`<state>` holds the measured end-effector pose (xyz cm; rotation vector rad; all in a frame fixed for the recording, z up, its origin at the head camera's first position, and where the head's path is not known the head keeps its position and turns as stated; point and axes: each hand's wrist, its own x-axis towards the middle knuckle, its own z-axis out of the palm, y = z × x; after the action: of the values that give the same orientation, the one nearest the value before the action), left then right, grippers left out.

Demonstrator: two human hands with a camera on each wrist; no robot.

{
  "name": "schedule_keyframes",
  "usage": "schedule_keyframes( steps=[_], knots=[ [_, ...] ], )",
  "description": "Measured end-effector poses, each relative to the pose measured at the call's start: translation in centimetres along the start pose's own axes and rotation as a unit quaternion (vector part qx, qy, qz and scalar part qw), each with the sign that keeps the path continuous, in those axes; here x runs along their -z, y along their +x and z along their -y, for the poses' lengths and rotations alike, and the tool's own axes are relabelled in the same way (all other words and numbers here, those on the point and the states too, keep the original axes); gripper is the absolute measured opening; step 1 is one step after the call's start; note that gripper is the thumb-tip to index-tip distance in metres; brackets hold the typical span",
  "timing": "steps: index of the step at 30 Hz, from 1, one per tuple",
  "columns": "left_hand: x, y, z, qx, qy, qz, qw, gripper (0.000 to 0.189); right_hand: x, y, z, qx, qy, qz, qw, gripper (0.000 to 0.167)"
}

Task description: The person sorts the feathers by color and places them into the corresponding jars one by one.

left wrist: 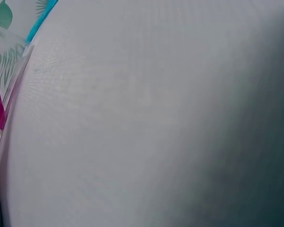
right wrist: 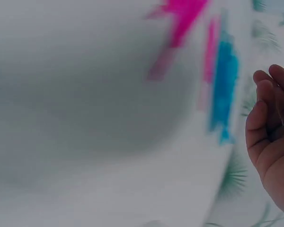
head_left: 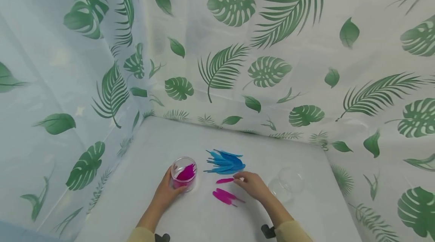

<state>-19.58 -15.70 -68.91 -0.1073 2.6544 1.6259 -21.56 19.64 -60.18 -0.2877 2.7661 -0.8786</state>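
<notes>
My left hand (head_left: 168, 191) grips a clear round jar (head_left: 184, 159) by its side, thumb at the front. Bright pink feathers (head_left: 186, 173) lie inside the jar; a sliver of them shows at the left edge of the left wrist view. My right hand (head_left: 252, 185) is over the table, its fingertips at the end of a single pink feather (head_left: 224, 181). Loosely bent fingers (right wrist: 256, 118) appear in the right wrist view, with nothing visible between them and the feather apart from them. Two more pink feathers (head_left: 224, 197) lie just in front.
A fanned pile of blue feathers (head_left: 225, 162) lies behind the pink ones. Clear round containers or lids (head_left: 291, 179), hard to make out, are on the white table (head_left: 326, 211) beyond my right forearm. Leaf-printed sheeting (head_left: 204, 30) walls the table's back and sides.
</notes>
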Motion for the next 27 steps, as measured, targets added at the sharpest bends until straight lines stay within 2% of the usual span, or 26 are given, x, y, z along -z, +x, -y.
schedule_keyframes(
  steps=[3, 5, 7, 11, 14, 18, 21, 27],
  knots=[
    [0.0, -0.1, 0.1, -0.001, 0.002, 0.002, 1.0, 0.111, -2.6, -2.0, -2.5, -0.052, -0.013, 0.041, 0.9977, 0.034],
    [-0.1, -0.1, 0.2, -0.007, 0.001, 0.005, 1.0, 0.111, -4.1, -3.1, -3.8, -0.072, -0.023, 0.047, 0.996, 0.038],
    [-0.1, -0.1, 0.2, -0.01, 0.003, 0.006, 0.9999, 0.111, -5.3, -3.8, -4.7, -0.07, -0.036, 0.027, 0.9965, 0.038],
    [-0.2, -0.1, 0.1, -0.008, 0.006, 0.0, 1.0, 0.112, -6.7, -4.5, -5.6, -0.05, -0.049, -0.036, 0.9969, 0.02],
    [0.0, -0.1, 0.1, -0.003, 0.003, 0.002, 1.0, 0.112, -7.4, -4.4, -5.8, -0.043, -0.057, -0.075, 0.9947, 0.005],
    [0.0, 0.0, 0.3, 0.003, 0.003, 0.009, 1.0, 0.111, -7.8, -4.4, -5.8, -0.031, -0.07, -0.101, 0.992, 0.011],
    [-0.1, 0.0, 0.3, -0.002, 0.004, 0.007, 1.0, 0.111, -7.8, -4.3, -6.0, -0.033, -0.053, -0.102, 0.9928, 0.012],
    [0.0, 0.0, 0.2, 0.0, 0.002, 0.008, 1.0, 0.112, -7.1, -3.9, -6.1, -0.075, 0.024, -0.082, 0.9936, 0.006]
  ],
)
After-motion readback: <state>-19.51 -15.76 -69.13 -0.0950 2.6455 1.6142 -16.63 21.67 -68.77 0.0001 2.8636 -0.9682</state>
